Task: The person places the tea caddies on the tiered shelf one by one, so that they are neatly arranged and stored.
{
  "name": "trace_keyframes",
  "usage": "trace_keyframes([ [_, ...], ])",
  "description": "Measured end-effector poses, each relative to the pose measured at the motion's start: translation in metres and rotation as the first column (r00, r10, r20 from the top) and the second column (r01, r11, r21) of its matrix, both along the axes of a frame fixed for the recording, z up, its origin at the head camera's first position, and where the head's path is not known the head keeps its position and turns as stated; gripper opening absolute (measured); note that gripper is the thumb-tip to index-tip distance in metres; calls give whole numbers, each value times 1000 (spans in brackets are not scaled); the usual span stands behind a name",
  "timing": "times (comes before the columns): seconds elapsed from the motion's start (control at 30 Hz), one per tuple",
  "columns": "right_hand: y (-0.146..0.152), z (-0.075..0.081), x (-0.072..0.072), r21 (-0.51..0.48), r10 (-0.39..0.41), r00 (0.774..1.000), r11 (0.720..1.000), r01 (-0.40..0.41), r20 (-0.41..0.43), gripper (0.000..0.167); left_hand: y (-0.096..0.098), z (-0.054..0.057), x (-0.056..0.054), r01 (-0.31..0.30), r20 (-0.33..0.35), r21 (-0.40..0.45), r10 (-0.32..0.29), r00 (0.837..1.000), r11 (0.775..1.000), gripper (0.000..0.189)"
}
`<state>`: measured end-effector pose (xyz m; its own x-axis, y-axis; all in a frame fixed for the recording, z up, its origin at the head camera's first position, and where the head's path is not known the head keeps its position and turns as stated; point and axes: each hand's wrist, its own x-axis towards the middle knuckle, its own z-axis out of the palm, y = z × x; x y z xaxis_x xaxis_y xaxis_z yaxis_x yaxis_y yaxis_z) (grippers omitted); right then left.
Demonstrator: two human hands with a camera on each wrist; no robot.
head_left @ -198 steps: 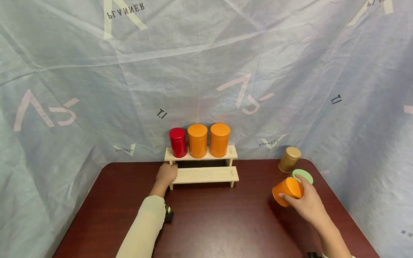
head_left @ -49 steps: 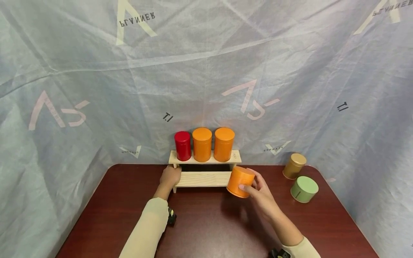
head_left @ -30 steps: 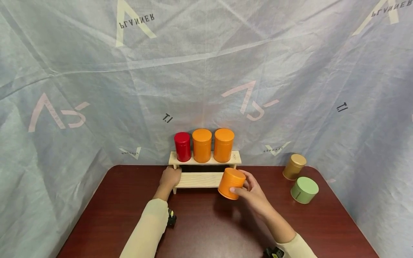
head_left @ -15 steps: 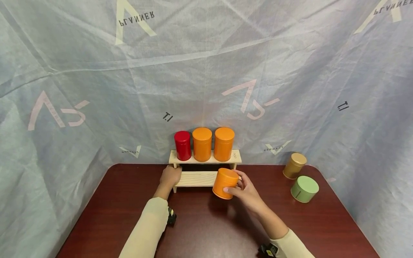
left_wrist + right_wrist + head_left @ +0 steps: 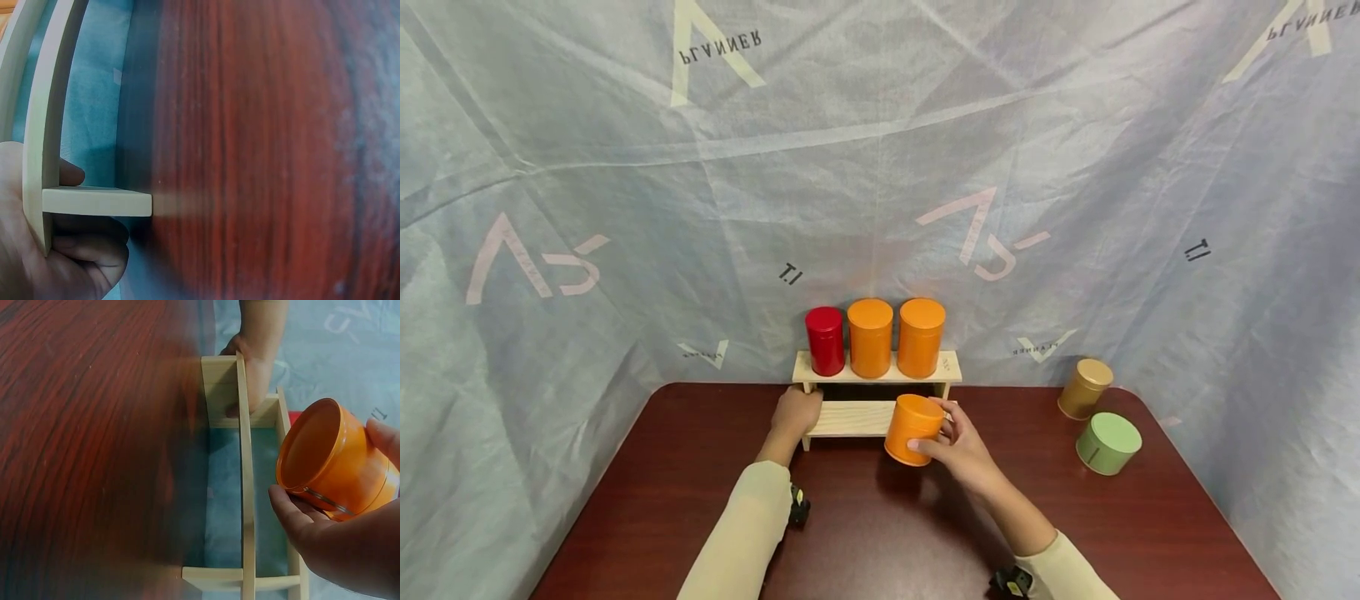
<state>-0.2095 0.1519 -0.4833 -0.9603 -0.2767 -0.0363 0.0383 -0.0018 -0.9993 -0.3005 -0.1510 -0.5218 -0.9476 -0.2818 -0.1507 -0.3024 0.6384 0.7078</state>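
Observation:
My right hand [image 5: 962, 454] grips an orange tin [image 5: 913, 429] by its side, thumb in front and fingers behind. The tin is slightly tilted and hangs in front of the lower step of a two-tier wooden rack [image 5: 853, 418]. In the right wrist view the bottom of the tin [image 5: 312, 444] faces the camera, off the rack. My left hand [image 5: 796, 412] holds the rack's left end; in the left wrist view its thumb and fingers wrap the end of the step around the leg [image 5: 97, 202]. On the upper step stand a red tin [image 5: 825, 342] and two orange tins [image 5: 870, 339].
A gold tin [image 5: 1085, 389] and a low green tin [image 5: 1108, 443] stand at the right back of the dark red table [image 5: 700, 467]. A grey cloth [image 5: 880, 208] hangs close behind the rack and along both sides.
From the right side of the table, my right hand has brought the orange tin leftward to the rack's lower step, still edging left lately. My left hand stays on the rack.

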Motion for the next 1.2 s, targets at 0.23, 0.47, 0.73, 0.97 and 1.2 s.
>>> trace_keyframes([
  [0.23, -12, -4, -1, -18, 10, 1000, 1000, -10, 1, 85, -1, -1, 0, 4, -19, 4, -4, 1000, 1000, 57],
  [0.47, -25, -11, -1, -21, -33, 999, 999, 33, 2, 81, -1, -2, -1, 2, -4, 11, -2, 1000, 1000, 58],
  [0.73, -36, -17, -2, -49, -58, 998, 997, 59, 4, 78, 0, -3, -1, -5, -9, 18, 5, 1000, 1000, 57],
  [0.97, -42, -21, -3, -49, -66, 998, 997, 66, -2, 78, 0, 0, 0, -5, -10, 9, 5, 1000, 1000, 56],
  [1.2, -51, -23, -3, -76, -45, 999, 996, 45, -3, 79, 1, -2, 0, -4, -9, 10, 4, 1000, 1000, 56],
])
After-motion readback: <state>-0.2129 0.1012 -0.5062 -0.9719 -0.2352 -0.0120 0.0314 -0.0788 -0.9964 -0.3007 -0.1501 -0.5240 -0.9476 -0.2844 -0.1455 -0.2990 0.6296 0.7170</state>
